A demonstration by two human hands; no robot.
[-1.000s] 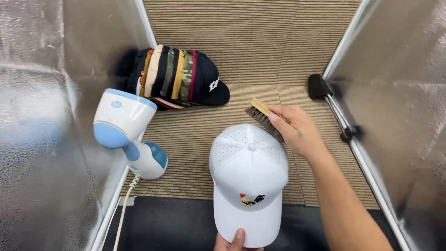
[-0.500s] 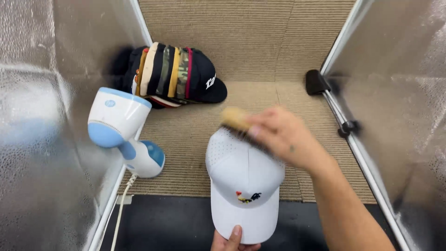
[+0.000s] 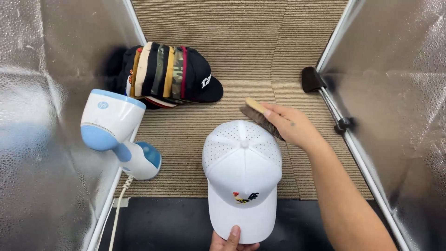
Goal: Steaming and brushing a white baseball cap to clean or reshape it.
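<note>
A white perforated cap (image 3: 241, 172) with a small embroidered bird on its front lies on the ribbed beige mat (image 3: 186, 135), its brim toward me. My left hand (image 3: 232, 239) pinches the brim's front edge at the bottom of the view. My right hand (image 3: 292, 125) grips a wooden brush (image 3: 258, 116) with dark bristles, held at the cap's upper right crown edge.
A stack of several nested caps (image 3: 167, 74) in dark and mixed colours lies at the back left. A white and blue handheld steamer (image 3: 116, 132) with a cord stands at the left. Silver reflective walls (image 3: 42, 116) close both sides; black clamps (image 3: 311, 79) sit on the right frame.
My right hand swept the brush left across the cap's crown half a second ago, then moved back to the crown's upper right edge. The left hand stays on the brim.
</note>
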